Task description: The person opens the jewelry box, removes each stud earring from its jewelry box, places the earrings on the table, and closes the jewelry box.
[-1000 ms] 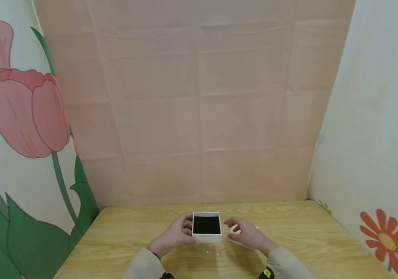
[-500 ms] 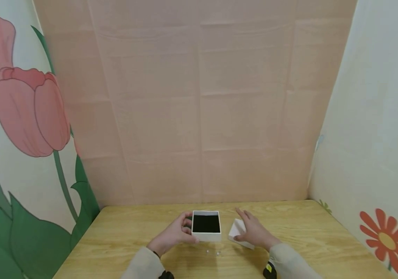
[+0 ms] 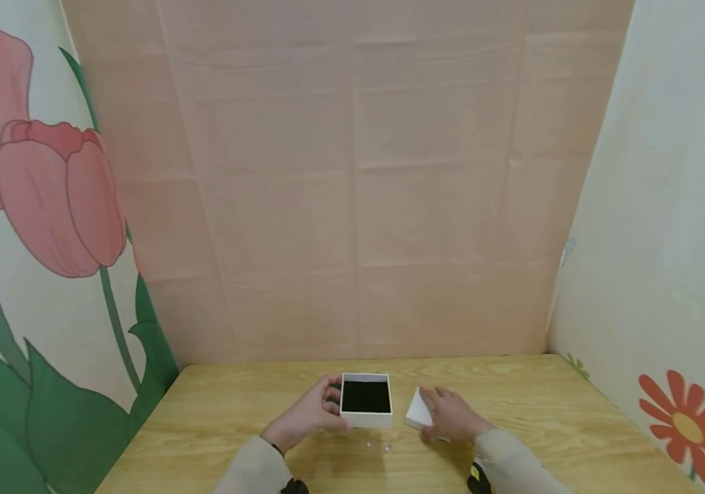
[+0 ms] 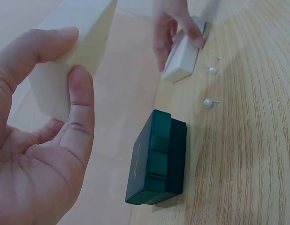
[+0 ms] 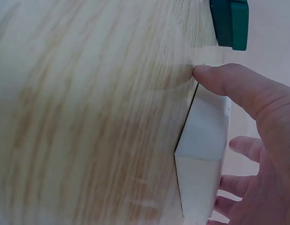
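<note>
My left hand (image 3: 305, 416) holds a small white box (image 3: 366, 419) with a black insert, thumb at the front and fingers at its left side. The left wrist view shows the same box (image 4: 51, 89) pinched, raised over the table. My right hand (image 3: 454, 416) reaches over a white box lid (image 3: 417, 410) lying on the table, its thumb and fingers on opposite sides. In the right wrist view, the fingers curl at the edge of the lid (image 5: 203, 126). Pearl stud earrings (image 4: 208, 102) lie on the table near the white box.
A dark green gift box (image 4: 154, 164) with a ribbon band stands on the wood-grain table (image 3: 235, 405), mostly hidden behind my left hand in the head view. A pinkish cloth (image 3: 352, 206) hangs behind the table, with flower-printed panels at both sides.
My right hand first drew back from beside the white box, its fingers spreading over the lid, then came down around the lid. The left hand has kept its hold on the box.
</note>
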`<state>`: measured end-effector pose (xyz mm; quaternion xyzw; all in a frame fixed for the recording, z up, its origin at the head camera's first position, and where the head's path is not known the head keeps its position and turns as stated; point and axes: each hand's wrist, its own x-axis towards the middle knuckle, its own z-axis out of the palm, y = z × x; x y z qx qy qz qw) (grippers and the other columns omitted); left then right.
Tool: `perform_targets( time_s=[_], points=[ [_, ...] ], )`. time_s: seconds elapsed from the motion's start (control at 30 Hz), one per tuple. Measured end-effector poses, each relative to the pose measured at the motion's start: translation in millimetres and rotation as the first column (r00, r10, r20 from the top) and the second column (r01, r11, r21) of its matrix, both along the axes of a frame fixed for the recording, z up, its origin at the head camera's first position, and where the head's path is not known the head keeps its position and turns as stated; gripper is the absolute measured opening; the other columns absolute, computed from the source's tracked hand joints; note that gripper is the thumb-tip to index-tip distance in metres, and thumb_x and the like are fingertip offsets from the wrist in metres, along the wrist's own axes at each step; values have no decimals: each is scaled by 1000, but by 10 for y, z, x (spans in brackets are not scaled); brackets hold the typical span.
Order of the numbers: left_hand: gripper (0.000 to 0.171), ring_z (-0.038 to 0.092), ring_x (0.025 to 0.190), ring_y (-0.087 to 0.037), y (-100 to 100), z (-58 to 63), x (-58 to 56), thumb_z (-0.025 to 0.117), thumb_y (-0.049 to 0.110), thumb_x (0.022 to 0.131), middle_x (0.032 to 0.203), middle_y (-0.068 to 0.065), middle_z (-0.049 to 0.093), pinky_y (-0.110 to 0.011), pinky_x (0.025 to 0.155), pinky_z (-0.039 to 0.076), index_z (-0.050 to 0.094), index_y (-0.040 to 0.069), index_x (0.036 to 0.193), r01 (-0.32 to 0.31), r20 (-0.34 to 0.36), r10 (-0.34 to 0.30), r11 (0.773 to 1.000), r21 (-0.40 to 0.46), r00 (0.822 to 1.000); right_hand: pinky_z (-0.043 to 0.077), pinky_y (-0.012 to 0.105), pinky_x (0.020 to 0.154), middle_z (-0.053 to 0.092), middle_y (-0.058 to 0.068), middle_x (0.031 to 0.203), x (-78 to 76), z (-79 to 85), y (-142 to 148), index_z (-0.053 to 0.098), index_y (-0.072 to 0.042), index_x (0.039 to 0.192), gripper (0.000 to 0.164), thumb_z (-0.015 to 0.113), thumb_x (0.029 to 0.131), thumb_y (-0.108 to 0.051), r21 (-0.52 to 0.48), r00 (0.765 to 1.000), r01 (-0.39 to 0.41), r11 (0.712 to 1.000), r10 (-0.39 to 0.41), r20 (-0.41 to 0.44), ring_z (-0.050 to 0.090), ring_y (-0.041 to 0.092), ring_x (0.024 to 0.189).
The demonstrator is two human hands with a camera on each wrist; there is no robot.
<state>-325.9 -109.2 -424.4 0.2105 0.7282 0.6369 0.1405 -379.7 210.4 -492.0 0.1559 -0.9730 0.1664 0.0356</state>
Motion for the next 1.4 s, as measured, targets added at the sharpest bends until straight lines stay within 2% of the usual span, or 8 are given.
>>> perform_targets(
  time_s=[0.33, 0.57, 0.67, 0.87, 0.97, 1.1, 1.27, 1.4],
  points=[
    [87, 60, 89, -20, 7, -1, 5, 76, -9, 70, 114, -13, 54, -31, 77, 51, 30, 4, 144, 0, -9, 0, 1000, 7, 1000, 44, 57, 89, 55, 20, 122, 6, 85, -28, 52, -6, 136, 84, 87, 64, -33, -1, 999, 32, 999, -32, 42, 53, 38, 105],
    [86, 59, 87, -19, 25, -8, 0, 76, -9, 70, 113, -12, 55, -29, 76, 50, 32, 4, 142, -6, 2, 6, 1000, 15, 1000, 47, 51, 79, 55, 16, 117, 28, 77, 7, 57, -15, 126, 78, 91, 57, -31, -136, 996, 53, 989, -42, 80, 49, 33, 101],
    [85, 60, 88, -20, 32, -21, 2, 76, -9, 70, 112, -12, 55, -30, 76, 50, 33, 2, 141, -7, -1, 7, 1000, 17, 1000, 47, 48, 76, 54, 16, 117, 61, 109, 1, 58, -15, 125, 79, 91, 55, -31, -187, 996, 40, 982, -24, 88, 48, 32, 99],
    [84, 60, 88, -20, 31, -65, -14, 76, -10, 69, 110, -12, 56, -30, 77, 50, 33, 1, 140, -6, -4, 6, 1000, 24, 1000, 44, 38, 69, 57, 17, 106, 96, 315, -25, 58, -9, 125, 76, 89, 57, -27, -218, 998, -51, 975, 55, 13, 53, 26, 87],
    [84, 60, 87, -20, 32, -84, -23, 76, -10, 69, 110, -11, 56, -30, 76, 50, 33, 2, 140, -4, -5, 4, 1000, 25, 1000, 44, 35, 68, 57, 16, 105, 96, 427, -18, 58, -8, 127, 76, 88, 60, -27, -220, 998, -65, 973, 67, 3, 53, 23, 85],
    [84, 61, 87, -20, 30, -98, -27, 76, -11, 69, 110, -12, 56, -31, 76, 51, 32, 1, 140, 5, -7, -5, 999, 32, 1000, 44, 34, 68, 58, 16, 108, 100, 589, -4, 55, -8, 130, 78, 86, 63, -31, -231, 995, -101, 968, 100, -19, 53, 22, 86],
    [85, 60, 87, -20, 26, -95, -25, 75, -12, 69, 111, -12, 55, -30, 75, 51, 32, 1, 141, 7, -11, -6, 999, 37, 1000, 45, 34, 72, 60, 18, 116, 122, 828, -24, 53, -3, 132, 80, 85, 67, -36, -247, 978, -203, 948, 182, -103, 54, 22, 91],
    [84, 61, 88, -19, 33, -81, -20, 75, -11, 69, 111, -11, 55, -30, 76, 51, 31, 0, 140, 19, -20, -18, 999, 38, 1000, 45, 37, 77, 58, 20, 123, 175, 1028, -75, 52, -4, 135, 80, 84, 70, -38, -265, 969, -234, 936, 202, -142, 53, 23, 95]
  ],
)
